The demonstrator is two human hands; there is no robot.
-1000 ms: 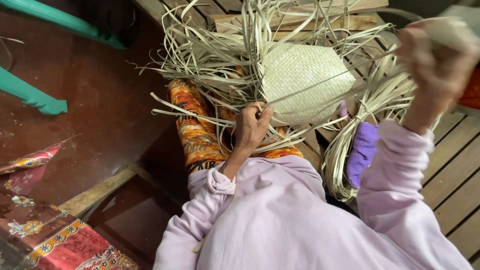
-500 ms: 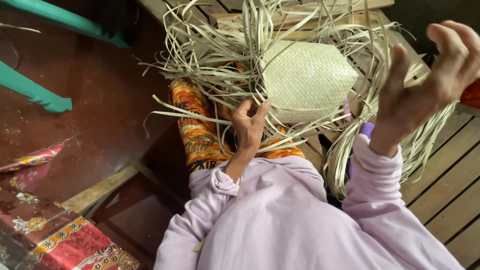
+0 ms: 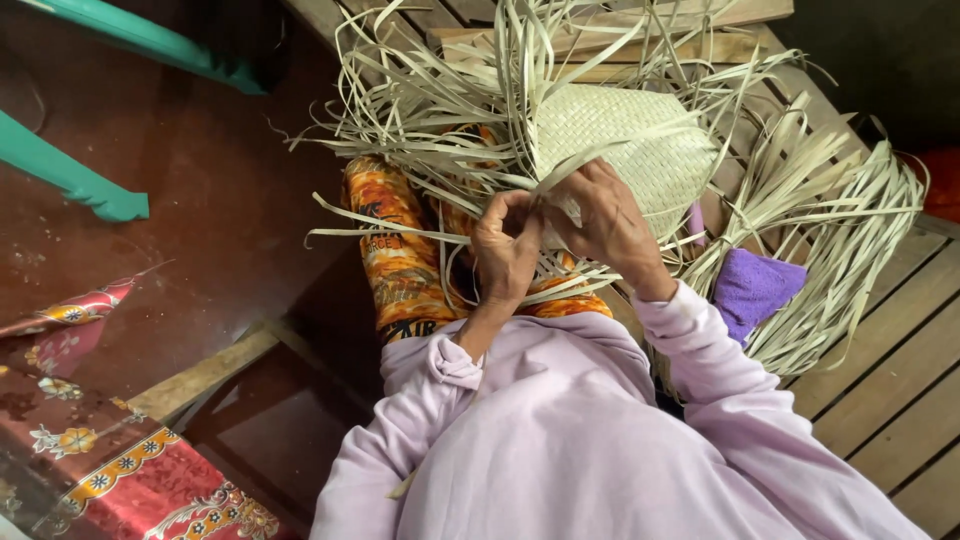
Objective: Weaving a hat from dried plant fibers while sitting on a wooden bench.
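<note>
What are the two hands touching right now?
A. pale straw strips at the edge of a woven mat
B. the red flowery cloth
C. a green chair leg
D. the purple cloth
A. Both the left hand and the right hand pinch pale strips at the near edge of the woven mat on the lap; the purple cloth lies apart, untouched.

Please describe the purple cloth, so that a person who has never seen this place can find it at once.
Start from the woven straw mat on the person's lap, near the wooden slat floor. Go down and right of it, past the right hand, to the curved bundle of loose straw strips. The purple cloth lies against that bundle, the only purple, soft thing among pale stiff strips.
</note>
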